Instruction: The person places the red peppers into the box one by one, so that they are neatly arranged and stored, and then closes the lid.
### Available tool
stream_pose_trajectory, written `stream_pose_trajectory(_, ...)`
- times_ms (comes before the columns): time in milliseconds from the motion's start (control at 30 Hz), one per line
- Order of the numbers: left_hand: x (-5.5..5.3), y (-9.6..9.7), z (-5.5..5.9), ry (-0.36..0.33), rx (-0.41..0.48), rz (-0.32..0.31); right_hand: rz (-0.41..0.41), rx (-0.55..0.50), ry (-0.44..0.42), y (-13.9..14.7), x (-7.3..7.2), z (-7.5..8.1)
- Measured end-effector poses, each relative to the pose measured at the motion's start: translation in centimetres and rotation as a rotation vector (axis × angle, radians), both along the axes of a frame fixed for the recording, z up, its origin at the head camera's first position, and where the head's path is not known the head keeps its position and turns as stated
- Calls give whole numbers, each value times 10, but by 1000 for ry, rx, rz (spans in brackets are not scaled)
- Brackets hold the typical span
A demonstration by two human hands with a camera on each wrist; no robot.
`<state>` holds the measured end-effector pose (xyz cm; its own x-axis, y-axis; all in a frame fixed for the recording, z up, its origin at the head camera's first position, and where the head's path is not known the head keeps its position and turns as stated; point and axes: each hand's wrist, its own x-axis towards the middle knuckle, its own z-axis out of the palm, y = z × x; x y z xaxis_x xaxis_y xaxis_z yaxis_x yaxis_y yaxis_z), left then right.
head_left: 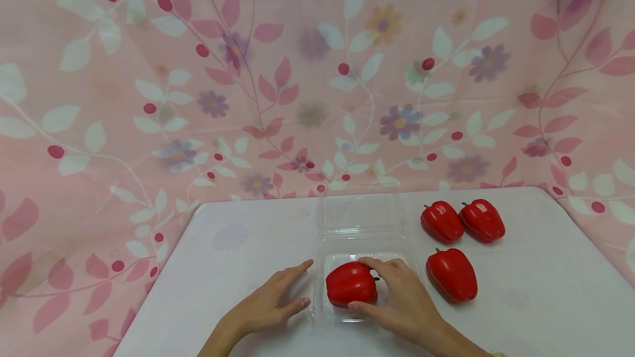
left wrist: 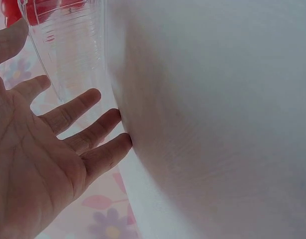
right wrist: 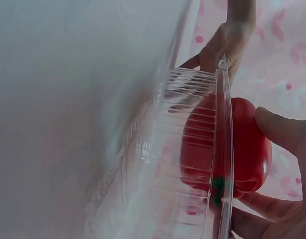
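Note:
In the head view a red bell pepper (head_left: 350, 284) lies on its side within the base of a clear plastic clamshell box (head_left: 392, 248), its stem toward the right. My right hand (head_left: 404, 299) holds this pepper, thumb at the near side and fingers at the far side. The right wrist view shows the pepper (right wrist: 252, 144) partly through the box's ribbed wall (right wrist: 193, 124). At the box's left edge is my left hand (head_left: 268, 302), thumb and fingers spread, holding nothing. Whether its fingertips touch the box cannot be told. The box's lid (head_left: 362, 215) lies folded back, away from me.
Three more red bell peppers lie right of the box: one nearer pepper (head_left: 451, 275) and two at the back, a left one (head_left: 442, 222) and a right one (head_left: 482, 220). Everything stands on a white table (head_left: 248, 247). Behind it hangs a pink floral cloth (head_left: 307, 81).

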<state>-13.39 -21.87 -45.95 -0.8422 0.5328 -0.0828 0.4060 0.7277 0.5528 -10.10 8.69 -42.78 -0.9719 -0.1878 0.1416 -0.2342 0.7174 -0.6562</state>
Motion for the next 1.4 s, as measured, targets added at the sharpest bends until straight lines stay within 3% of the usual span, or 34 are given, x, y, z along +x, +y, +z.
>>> stream_pose_trajectory(300, 1, 2, 1, -35, -7, 19, 11, 24, -15, -11, 1, -6)
stream_pose_trajectory(1400, 0, 1, -1, -46, 7, 22, 99, 80, -37, -19, -4, -18)
